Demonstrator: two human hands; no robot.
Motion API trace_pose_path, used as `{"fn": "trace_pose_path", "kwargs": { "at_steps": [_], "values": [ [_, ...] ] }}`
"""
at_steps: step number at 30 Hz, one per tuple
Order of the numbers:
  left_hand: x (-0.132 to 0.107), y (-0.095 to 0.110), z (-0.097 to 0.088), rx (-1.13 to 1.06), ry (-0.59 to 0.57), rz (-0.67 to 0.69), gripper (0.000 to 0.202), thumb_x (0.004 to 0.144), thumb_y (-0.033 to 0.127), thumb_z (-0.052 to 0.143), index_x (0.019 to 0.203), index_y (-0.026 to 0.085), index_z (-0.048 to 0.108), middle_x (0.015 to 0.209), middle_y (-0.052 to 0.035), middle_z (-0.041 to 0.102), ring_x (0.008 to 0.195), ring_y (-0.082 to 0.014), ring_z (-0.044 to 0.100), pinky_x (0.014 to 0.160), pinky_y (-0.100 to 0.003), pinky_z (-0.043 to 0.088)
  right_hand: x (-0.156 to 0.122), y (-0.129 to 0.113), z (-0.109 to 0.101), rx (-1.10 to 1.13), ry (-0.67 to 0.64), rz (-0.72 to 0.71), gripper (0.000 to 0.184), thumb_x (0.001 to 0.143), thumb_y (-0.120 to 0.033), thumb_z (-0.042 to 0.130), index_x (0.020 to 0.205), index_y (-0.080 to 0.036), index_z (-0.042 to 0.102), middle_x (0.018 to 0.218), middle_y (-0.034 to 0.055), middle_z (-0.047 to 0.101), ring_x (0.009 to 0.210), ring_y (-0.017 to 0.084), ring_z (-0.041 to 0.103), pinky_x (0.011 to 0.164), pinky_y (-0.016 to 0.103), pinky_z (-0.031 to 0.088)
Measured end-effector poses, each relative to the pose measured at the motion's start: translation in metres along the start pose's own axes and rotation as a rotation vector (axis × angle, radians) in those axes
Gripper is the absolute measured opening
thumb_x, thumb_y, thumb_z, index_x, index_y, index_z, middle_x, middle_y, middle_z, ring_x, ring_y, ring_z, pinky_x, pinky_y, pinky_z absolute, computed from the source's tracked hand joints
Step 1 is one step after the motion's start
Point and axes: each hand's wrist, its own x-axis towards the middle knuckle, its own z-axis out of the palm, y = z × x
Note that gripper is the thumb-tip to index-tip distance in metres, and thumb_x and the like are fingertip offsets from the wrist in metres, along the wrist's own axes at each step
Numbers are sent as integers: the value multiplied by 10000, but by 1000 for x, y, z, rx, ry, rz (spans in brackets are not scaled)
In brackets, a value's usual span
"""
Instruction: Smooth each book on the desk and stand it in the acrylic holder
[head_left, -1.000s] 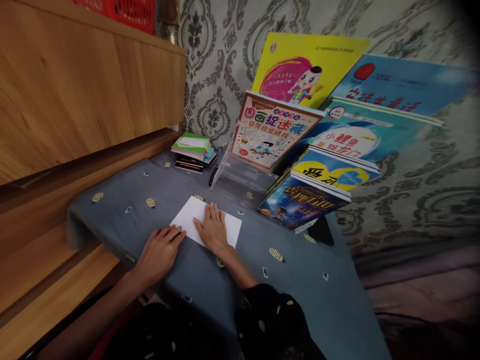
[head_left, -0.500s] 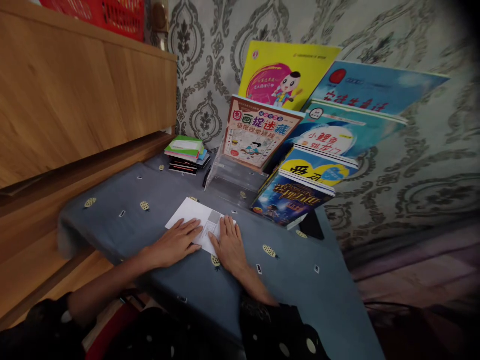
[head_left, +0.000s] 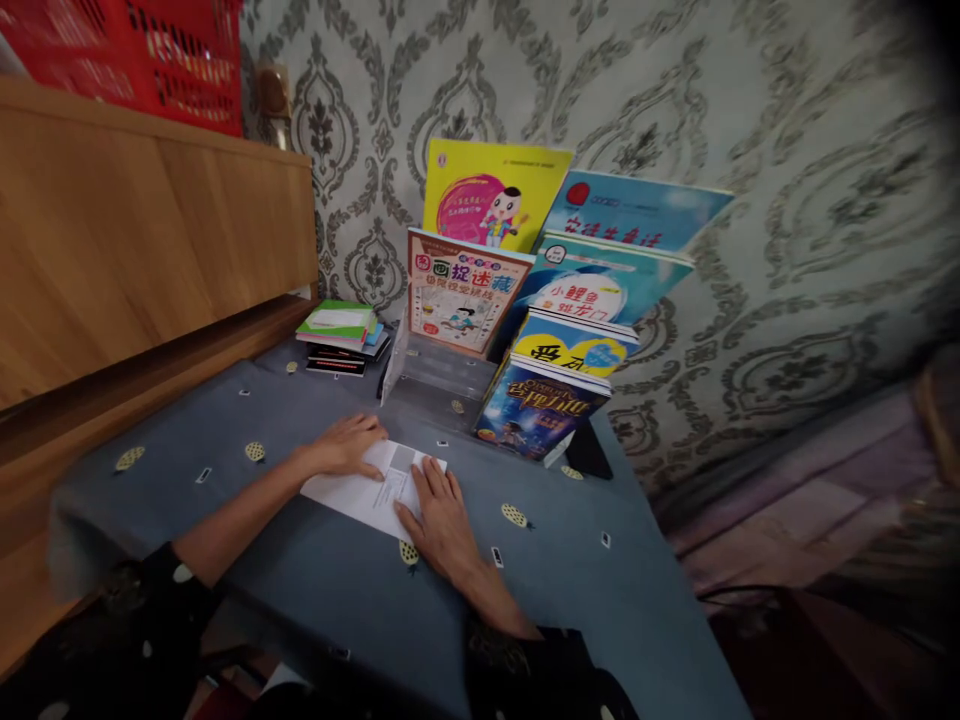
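A white sheet of paper (head_left: 346, 496) with a grey block and fine print lies on the cloth-covered table. At its far left edge rests my left hand (head_left: 346, 447), fingers extended and thumb apart, reaching over the paper. My right hand (head_left: 441, 515) lies flat across the paper's right side, fingers stretched out and thumb spread toward the print. Both hands press on the sheet without gripping it. Whether the paper is a single layer or folded, I cannot tell.
Behind the paper stands a clear acrylic rack (head_left: 431, 395) with several picture books (head_left: 469, 290). A small pile of booklets (head_left: 341, 335) sits left of it. A dark flat object (head_left: 589, 450) lies behind the front book. A wooden cabinet (head_left: 150, 220) with a red basket (head_left: 187, 60) borders the left.
My left hand has slid from the paper's near-left part to its far edge, baring more of the near side. My right hand stays on the right side. The whole view has shifted.
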Motion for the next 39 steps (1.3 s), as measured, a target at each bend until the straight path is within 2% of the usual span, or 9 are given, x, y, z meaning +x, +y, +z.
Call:
{"fn": "trace_pose_path", "kwargs": {
  "at_steps": [9,18,22,25,27,29,32,35,39],
  "values": [
    [37,-8,-22,3,-274,17,573,586,564,793,932,190,531,966,-46,592,932,-255,558,763,-288,399,1,4,3,84,41,9,666,878,-395,614,1449,-102,436,1535,221,378,1440,349,325,1162,546,288],
    [20,-5,-36,-197,-275,31,341,667,292,680,961,181,548,883,-1,626,823,-188,587,673,-235,414,4,12,6,266,122,111,810,833,-339,643,1518,-114,274,1522,210,395,1406,326,379,1131,519,347],
    [7,6,-67,-288,-115,175,165,839,291,531,889,164,624,794,-1,658,750,-155,592,659,-223,411,9,22,0,547,310,194,652,925,-398,488,1490,-113,327,1448,193,500,1313,286,504,1082,459,419],
    [-11,19,-90,-210,153,238,267,952,335,450,942,176,665,842,-14,691,776,-157,616,707,-242,429,16,36,-13,805,530,284,573,981,-484,326,1397,-114,462,1333,188,605,1200,259,599,1016,427,477],
    [-27,28,-93,-110,325,268,299,993,341,416,1032,193,673,946,-37,709,864,-175,640,778,-272,454,19,47,-23,933,655,322,591,989,-517,271,1342,-113,518,1264,192,647,1132,259,639,953,429,513],
    [-42,35,-82,-16,411,289,323,1019,325,376,1068,203,672,1022,-57,711,951,-196,647,840,-309,471,19,53,-30,995,731,331,598,983,-534,273,1289,-108,560,1213,192,670,1090,263,658,921,432,525],
    [-62,42,-42,68,340,305,336,1031,263,346,1108,207,668,1133,-70,708,1082,-214,638,954,-361,469,16,49,-36,929,752,317,544,971,-514,330,1189,-111,621,1156,179,691,1058,259,659,934,429,514],
    [-78,44,3,68,172,278,334,1034,272,357,1143,211,667,1233,-66,686,1151,-203,626,1006,-357,466,10,35,-34,738,633,197,436,971,-433,379,1134,-140,657,1137,146,699,1070,248,642,978,417,487],
    [-88,46,33,78,175,193,379,1038,320,360,1332,193,562,1386,-77,592,1334,-214,495,1104,-386,398,3,16,-24,460,368,-29,365,961,-287,397,1201,-188,654,1228,113,669,1176,235,591,1048,415,448]
  ]
}}
